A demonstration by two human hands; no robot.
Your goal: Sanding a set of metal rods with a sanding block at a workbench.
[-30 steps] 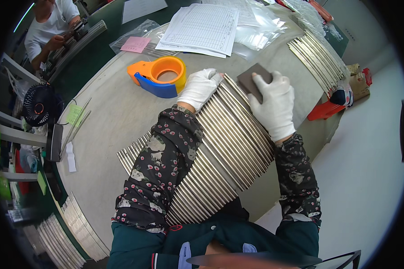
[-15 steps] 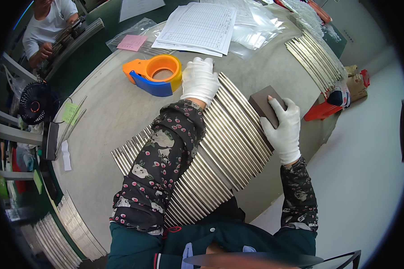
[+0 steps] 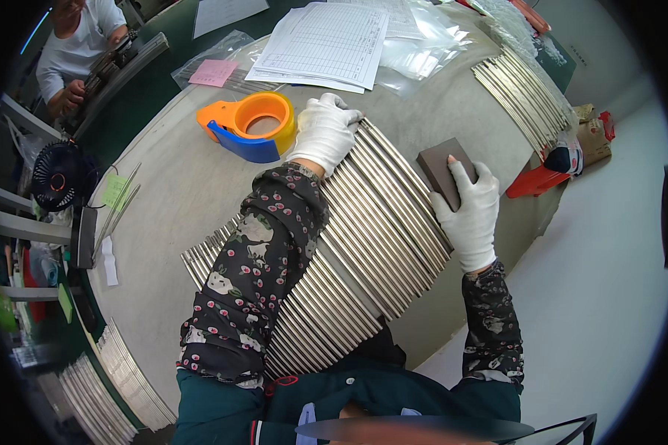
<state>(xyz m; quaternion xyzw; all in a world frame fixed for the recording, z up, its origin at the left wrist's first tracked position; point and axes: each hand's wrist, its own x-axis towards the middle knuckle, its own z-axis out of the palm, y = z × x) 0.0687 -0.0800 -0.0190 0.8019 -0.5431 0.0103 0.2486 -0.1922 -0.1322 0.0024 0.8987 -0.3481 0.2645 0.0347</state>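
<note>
A wide row of thin silvery metal rods lies fanned side by side across the table in front of me. My left hand, in a white glove, is at the far ends of these rods, its fingers curled and the tips pressed at the end of a rod; the exact hold is partly hidden. My left sleeve covers part of the row. On the right, my right hand, gloved with a bare fingertip showing, grips a brown rectangular block beside the outermost rods.
An orange and blue tape dispenser sits beside my left hand. Beyond are printed sheets, a pink note and plastic bags. More rods lie far right. A small fan stands left; another person sits far left.
My left hand has shifted slightly left, and a finger now reaches toward the rods' far end. The block in my right hand has moved slightly right, a little farther from the rods.
</note>
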